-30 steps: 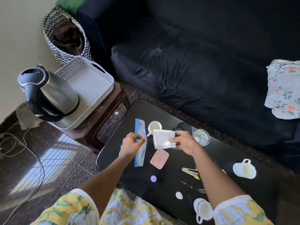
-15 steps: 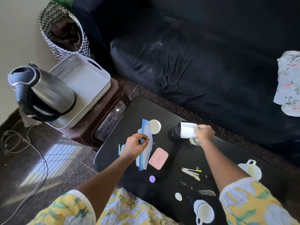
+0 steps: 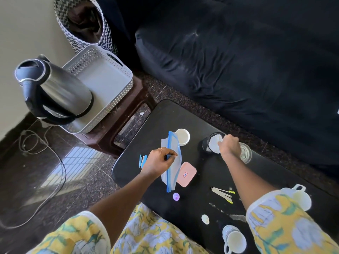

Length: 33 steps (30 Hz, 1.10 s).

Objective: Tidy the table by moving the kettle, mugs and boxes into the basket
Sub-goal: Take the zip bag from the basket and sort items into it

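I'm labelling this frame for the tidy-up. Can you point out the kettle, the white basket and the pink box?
kettle (image 3: 64, 92): head view, on its steel body.
white basket (image 3: 117, 99): head view, on its perforated side wall.
pink box (image 3: 186, 174): head view, on its lid.

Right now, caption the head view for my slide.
Kettle in basket; left hand grips zip bag, right hand stuffs tissue into cup.

Right sleeve (image 3: 286, 222) hides part of mug (image 3: 300, 197) at lower right; right hand (image 3: 229, 146) covers glass (image 3: 244, 153); bottom-edge mug (image 3: 233, 240) cropped.

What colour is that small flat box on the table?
Pink, with a small label; clearest in the head view.
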Each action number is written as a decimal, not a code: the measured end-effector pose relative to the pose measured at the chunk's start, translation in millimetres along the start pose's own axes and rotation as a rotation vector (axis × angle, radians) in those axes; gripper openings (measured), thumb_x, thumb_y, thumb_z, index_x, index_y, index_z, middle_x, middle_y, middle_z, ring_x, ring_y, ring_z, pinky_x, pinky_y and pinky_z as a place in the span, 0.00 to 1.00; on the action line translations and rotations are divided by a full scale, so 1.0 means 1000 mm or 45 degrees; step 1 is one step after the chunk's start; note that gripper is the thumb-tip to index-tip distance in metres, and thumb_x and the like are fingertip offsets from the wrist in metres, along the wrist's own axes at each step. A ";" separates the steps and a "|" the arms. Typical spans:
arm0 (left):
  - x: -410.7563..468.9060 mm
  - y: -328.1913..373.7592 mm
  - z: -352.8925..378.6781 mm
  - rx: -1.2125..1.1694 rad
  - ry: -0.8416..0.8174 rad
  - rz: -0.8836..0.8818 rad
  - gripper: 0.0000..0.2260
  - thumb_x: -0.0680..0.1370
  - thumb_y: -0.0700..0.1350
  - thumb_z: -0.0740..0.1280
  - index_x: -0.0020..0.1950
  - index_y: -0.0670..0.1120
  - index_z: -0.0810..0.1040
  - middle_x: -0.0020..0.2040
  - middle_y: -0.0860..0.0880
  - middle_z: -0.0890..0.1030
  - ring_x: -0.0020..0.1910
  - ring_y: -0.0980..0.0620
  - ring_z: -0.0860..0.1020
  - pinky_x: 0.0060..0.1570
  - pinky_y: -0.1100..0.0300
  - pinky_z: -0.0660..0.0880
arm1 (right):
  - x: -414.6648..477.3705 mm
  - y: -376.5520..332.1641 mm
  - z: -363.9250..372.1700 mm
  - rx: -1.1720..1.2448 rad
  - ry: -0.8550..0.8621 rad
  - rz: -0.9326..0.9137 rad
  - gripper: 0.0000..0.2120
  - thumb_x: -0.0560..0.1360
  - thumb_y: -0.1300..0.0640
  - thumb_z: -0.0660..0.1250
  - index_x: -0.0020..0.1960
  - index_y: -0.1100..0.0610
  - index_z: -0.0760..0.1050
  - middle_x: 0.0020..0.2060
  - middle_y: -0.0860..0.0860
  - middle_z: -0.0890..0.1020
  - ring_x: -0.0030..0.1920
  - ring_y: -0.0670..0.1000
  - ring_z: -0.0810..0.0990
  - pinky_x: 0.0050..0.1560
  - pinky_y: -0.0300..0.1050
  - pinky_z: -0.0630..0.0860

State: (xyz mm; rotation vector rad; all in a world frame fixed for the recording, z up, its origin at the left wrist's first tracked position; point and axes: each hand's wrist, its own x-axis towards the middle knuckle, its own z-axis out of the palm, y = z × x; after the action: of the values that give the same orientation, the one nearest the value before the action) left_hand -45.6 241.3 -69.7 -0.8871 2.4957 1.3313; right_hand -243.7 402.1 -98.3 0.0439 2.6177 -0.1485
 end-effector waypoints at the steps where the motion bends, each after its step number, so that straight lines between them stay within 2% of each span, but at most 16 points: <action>1: 0.001 -0.001 0.001 -0.004 -0.002 -0.006 0.08 0.76 0.47 0.67 0.54 0.48 0.81 0.53 0.53 0.81 0.43 0.57 0.77 0.41 0.68 0.77 | -0.002 0.000 0.000 -0.005 0.012 0.013 0.15 0.76 0.58 0.68 0.60 0.64 0.76 0.57 0.63 0.79 0.56 0.64 0.79 0.50 0.53 0.76; 6: 0.001 0.001 0.003 -0.013 0.000 0.024 0.07 0.76 0.47 0.67 0.52 0.50 0.82 0.53 0.53 0.81 0.40 0.59 0.77 0.37 0.72 0.74 | -0.006 0.003 0.003 -0.074 0.051 0.002 0.11 0.77 0.64 0.62 0.57 0.64 0.78 0.55 0.63 0.80 0.53 0.64 0.80 0.45 0.50 0.75; 9: 0.001 0.004 0.002 -0.041 -0.046 -0.003 0.05 0.75 0.48 0.68 0.49 0.56 0.76 0.53 0.55 0.77 0.42 0.59 0.76 0.35 0.75 0.71 | -0.012 0.006 0.004 -0.056 0.100 -0.041 0.11 0.78 0.62 0.61 0.56 0.62 0.79 0.53 0.62 0.81 0.52 0.63 0.80 0.41 0.48 0.73; 12: 0.000 0.004 0.001 -0.126 -0.083 -0.055 0.16 0.73 0.45 0.70 0.52 0.60 0.66 0.54 0.59 0.70 0.47 0.56 0.74 0.43 0.71 0.73 | -0.023 0.004 0.006 -0.014 0.224 -0.198 0.13 0.78 0.58 0.62 0.56 0.64 0.79 0.54 0.62 0.80 0.54 0.62 0.79 0.47 0.51 0.74; 13: -0.001 0.005 0.000 -0.179 -0.096 -0.089 0.20 0.74 0.43 0.69 0.55 0.62 0.63 0.56 0.59 0.69 0.49 0.56 0.74 0.47 0.67 0.74 | -0.027 0.001 0.008 0.061 0.205 -0.312 0.13 0.78 0.58 0.64 0.58 0.64 0.78 0.56 0.61 0.80 0.55 0.61 0.78 0.51 0.51 0.74; 15: -0.004 0.006 -0.001 -0.264 -0.120 -0.137 0.28 0.74 0.41 0.68 0.63 0.62 0.57 0.57 0.60 0.69 0.50 0.56 0.74 0.53 0.60 0.75 | -0.036 -0.010 0.012 0.273 0.026 -0.531 0.17 0.75 0.60 0.67 0.63 0.61 0.76 0.60 0.58 0.77 0.57 0.58 0.77 0.58 0.48 0.71; 17: -0.006 0.006 -0.004 -0.294 -0.115 -0.137 0.33 0.73 0.40 0.68 0.69 0.61 0.53 0.53 0.58 0.72 0.47 0.57 0.76 0.54 0.62 0.72 | -0.047 -0.025 0.012 0.440 -0.242 -0.661 0.25 0.73 0.64 0.71 0.68 0.57 0.72 0.64 0.54 0.74 0.58 0.52 0.77 0.61 0.43 0.71; 19: -0.009 0.004 -0.008 -0.284 -0.083 -0.125 0.33 0.73 0.39 0.67 0.71 0.57 0.56 0.49 0.58 0.73 0.44 0.59 0.76 0.50 0.65 0.71 | -0.058 -0.044 0.009 0.500 -0.433 -0.781 0.33 0.70 0.67 0.72 0.72 0.52 0.66 0.68 0.52 0.70 0.63 0.51 0.74 0.65 0.47 0.71; 20: -0.009 0.004 -0.011 -0.263 -0.071 -0.123 0.30 0.72 0.39 0.67 0.71 0.54 0.61 0.48 0.57 0.75 0.44 0.57 0.76 0.48 0.65 0.71 | -0.062 -0.053 0.008 0.495 -0.495 -0.843 0.37 0.69 0.68 0.72 0.73 0.51 0.63 0.70 0.51 0.69 0.65 0.51 0.72 0.66 0.49 0.71; 23: -0.011 0.001 -0.028 -0.303 -0.035 -0.113 0.21 0.68 0.41 0.66 0.61 0.46 0.78 0.48 0.52 0.78 0.45 0.54 0.76 0.47 0.61 0.72 | -0.068 -0.074 0.003 0.499 -0.614 -0.894 0.36 0.67 0.68 0.73 0.72 0.53 0.66 0.70 0.50 0.70 0.66 0.50 0.72 0.67 0.47 0.70; 25: -0.010 0.000 -0.040 -0.508 -0.023 -0.154 0.20 0.63 0.43 0.64 0.53 0.41 0.82 0.44 0.50 0.77 0.44 0.52 0.76 0.47 0.58 0.71 | -0.068 -0.082 -0.001 0.599 -0.684 -0.802 0.27 0.67 0.69 0.73 0.64 0.59 0.74 0.61 0.54 0.78 0.59 0.50 0.78 0.62 0.46 0.74; 27: -0.007 -0.003 -0.054 -0.825 -0.074 -0.282 0.17 0.61 0.42 0.63 0.45 0.39 0.82 0.41 0.47 0.78 0.39 0.51 0.77 0.43 0.58 0.71 | -0.070 -0.084 -0.003 0.732 -0.763 -0.734 0.12 0.68 0.72 0.72 0.48 0.59 0.79 0.46 0.55 0.83 0.43 0.44 0.82 0.47 0.39 0.79; 29: -0.007 -0.010 -0.068 -1.193 -0.202 -0.459 0.12 0.64 0.47 0.64 0.41 0.43 0.82 0.39 0.44 0.79 0.32 0.52 0.79 0.38 0.61 0.75 | -0.071 -0.085 -0.003 0.875 -0.816 -0.677 0.11 0.69 0.72 0.71 0.41 0.57 0.77 0.38 0.52 0.81 0.34 0.40 0.80 0.38 0.34 0.77; 30: -0.007 -0.015 -0.075 -1.365 -0.275 -0.542 0.14 0.67 0.53 0.65 0.42 0.45 0.83 0.40 0.43 0.81 0.32 0.51 0.81 0.38 0.61 0.77 | -0.070 -0.085 -0.003 0.942 -0.822 -0.643 0.10 0.70 0.71 0.71 0.41 0.58 0.76 0.37 0.51 0.81 0.33 0.40 0.81 0.37 0.33 0.77; 31: -0.007 -0.023 -0.080 -1.466 -0.325 -0.586 0.21 0.71 0.60 0.61 0.45 0.45 0.83 0.42 0.43 0.83 0.35 0.49 0.83 0.42 0.58 0.78 | -0.071 -0.085 -0.002 1.028 -0.819 -0.597 0.09 0.71 0.69 0.71 0.41 0.58 0.75 0.37 0.51 0.81 0.32 0.40 0.81 0.35 0.32 0.77; 33: -0.007 -0.041 -0.084 -1.576 -0.353 -0.613 0.36 0.73 0.71 0.49 0.51 0.44 0.83 0.50 0.42 0.84 0.46 0.46 0.83 0.54 0.52 0.75 | -0.071 -0.084 0.000 1.218 -0.792 -0.469 0.08 0.73 0.67 0.70 0.40 0.58 0.73 0.36 0.53 0.81 0.30 0.41 0.82 0.32 0.33 0.77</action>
State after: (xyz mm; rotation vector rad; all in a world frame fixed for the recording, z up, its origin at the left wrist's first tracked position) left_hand -5.7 159.4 -46.2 -1.2145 0.9401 2.4956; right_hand -187.1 318.4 -54.8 -0.1332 1.7085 -1.2910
